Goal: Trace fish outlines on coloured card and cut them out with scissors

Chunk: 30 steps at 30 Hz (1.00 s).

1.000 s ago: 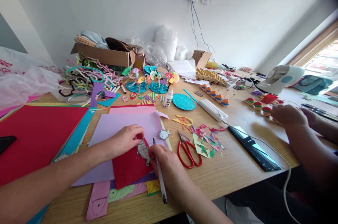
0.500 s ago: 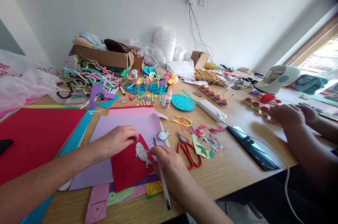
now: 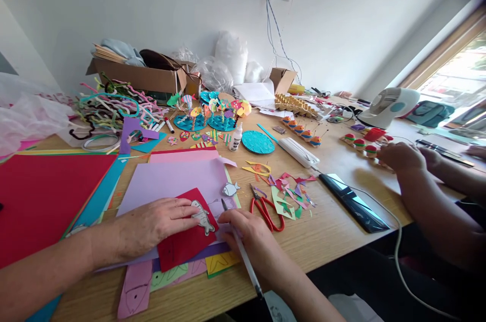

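My left hand point(image 3: 155, 226) lies flat with its fingers stretched out over a piece of red paper point(image 3: 176, 252). Its fingertips touch a white paper fish cutout point(image 3: 204, 219) lying on that red piece. My right hand point(image 3: 252, 238) is closed around a clear-barrelled pen point(image 3: 247, 264), tip pointing up and away, beside the red paper's right edge. Under the red piece are lilac sheets point(image 3: 170, 176). A smaller fish cutout point(image 3: 230, 189) rests at the lilac sheet's right edge, near the pen tip. Red-handled scissors point(image 3: 268, 210) lie right of my right hand.
Paper scraps point(image 3: 290, 193) lie beyond the scissors. A glue bottle point(image 3: 236, 138) stands near a blue disc point(image 3: 258, 142). Large red paper point(image 3: 45, 195) covers the left side. A black glossy device point(image 3: 353, 203) lies to the right, near a co-worker's hands point(image 3: 404, 157). A cable hangs over the table edge.
My left hand has gone from a pinch at the red paper's upper edge to lying flat on it. My right hand still holds the pen. The view has shifted slightly.
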Available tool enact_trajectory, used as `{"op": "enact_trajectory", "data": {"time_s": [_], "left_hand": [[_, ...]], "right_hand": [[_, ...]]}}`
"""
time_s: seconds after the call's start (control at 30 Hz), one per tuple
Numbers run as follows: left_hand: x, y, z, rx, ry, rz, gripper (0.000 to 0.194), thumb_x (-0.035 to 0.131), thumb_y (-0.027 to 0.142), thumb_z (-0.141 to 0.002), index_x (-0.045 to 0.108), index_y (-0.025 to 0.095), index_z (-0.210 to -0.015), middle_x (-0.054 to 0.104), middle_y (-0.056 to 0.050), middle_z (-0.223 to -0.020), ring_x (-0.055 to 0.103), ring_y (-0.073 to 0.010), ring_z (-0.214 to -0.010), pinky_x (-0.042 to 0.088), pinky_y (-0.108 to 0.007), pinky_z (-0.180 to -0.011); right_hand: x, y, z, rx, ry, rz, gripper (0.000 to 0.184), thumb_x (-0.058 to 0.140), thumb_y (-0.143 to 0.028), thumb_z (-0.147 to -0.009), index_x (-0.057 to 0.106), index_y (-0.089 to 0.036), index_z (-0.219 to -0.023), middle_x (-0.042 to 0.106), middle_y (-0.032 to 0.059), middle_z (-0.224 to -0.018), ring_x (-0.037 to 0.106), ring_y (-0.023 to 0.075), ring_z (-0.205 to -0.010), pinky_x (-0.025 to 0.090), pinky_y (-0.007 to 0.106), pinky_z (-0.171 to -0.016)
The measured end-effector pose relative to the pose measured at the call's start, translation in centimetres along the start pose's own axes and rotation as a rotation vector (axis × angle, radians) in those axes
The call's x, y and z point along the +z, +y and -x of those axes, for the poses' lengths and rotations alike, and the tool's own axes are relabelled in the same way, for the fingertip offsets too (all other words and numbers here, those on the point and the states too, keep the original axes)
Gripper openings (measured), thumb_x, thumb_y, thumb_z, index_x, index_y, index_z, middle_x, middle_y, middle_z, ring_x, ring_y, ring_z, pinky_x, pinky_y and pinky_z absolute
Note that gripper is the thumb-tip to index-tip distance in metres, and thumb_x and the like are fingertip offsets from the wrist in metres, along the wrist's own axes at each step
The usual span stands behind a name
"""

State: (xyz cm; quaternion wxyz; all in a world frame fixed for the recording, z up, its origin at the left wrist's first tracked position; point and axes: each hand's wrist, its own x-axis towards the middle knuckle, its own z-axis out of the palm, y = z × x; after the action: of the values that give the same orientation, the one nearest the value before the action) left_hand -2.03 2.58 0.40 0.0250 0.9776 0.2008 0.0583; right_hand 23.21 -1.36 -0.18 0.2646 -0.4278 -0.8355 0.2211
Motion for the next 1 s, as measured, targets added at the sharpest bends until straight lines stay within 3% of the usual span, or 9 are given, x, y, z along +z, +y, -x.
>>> {"op": "enact_trajectory", "data": {"time_s": [0.17, 0.53, 1.0], "left_hand": [[0.2, -0.1, -0.7, 0.046, 0.005, -0.053, 0.042, 0.039, 0.004, -0.09, 0.056, 0.022, -0.124, 0.061, -0.009, -0.126, 0.051, -0.0233, -0.119, 0.04, -0.037, -0.099], [1.6, -1.0, -0.3, 0.064, 0.015, -0.005, 0.045, 0.039, 0.005, -0.09, 0.05, 0.023, -0.13, 0.058, -0.007, -0.13, 0.048, -0.02, -0.123, 0.037, -0.033, -0.104], [1.7, -1.2, -0.3, 0.034, -0.001, 0.044, 0.049, 0.04, 0.001, -0.088, 0.049, 0.022, -0.131, 0.057, -0.006, -0.132, 0.045, -0.0191, -0.126, 0.035, -0.033, -0.106]], "right_hand": [[1.1, -0.1, 0.3, -0.002, 0.028, -0.017, 0.02, 0.063, -0.003, -0.077, 0.061, -0.016, -0.092, 0.066, 0.0046, -0.083, 0.06, 0.016, -0.073, 0.043, 0.022, -0.065], [1.5, 0.2, 0.3, -0.026, 0.014, 0.004, 0.013, 0.059, -0.006, -0.083, 0.062, -0.017, -0.091, 0.066, 0.0037, -0.081, 0.059, 0.0165, -0.077, 0.043, 0.024, -0.069], [1.5, 0.0, 0.4, -0.034, -0.005, 0.021, 0.016, 0.052, -0.007, -0.086, 0.061, -0.019, -0.091, 0.064, 0.003, -0.081, 0.057, 0.016, -0.077, 0.043, 0.025, -0.07]]}}
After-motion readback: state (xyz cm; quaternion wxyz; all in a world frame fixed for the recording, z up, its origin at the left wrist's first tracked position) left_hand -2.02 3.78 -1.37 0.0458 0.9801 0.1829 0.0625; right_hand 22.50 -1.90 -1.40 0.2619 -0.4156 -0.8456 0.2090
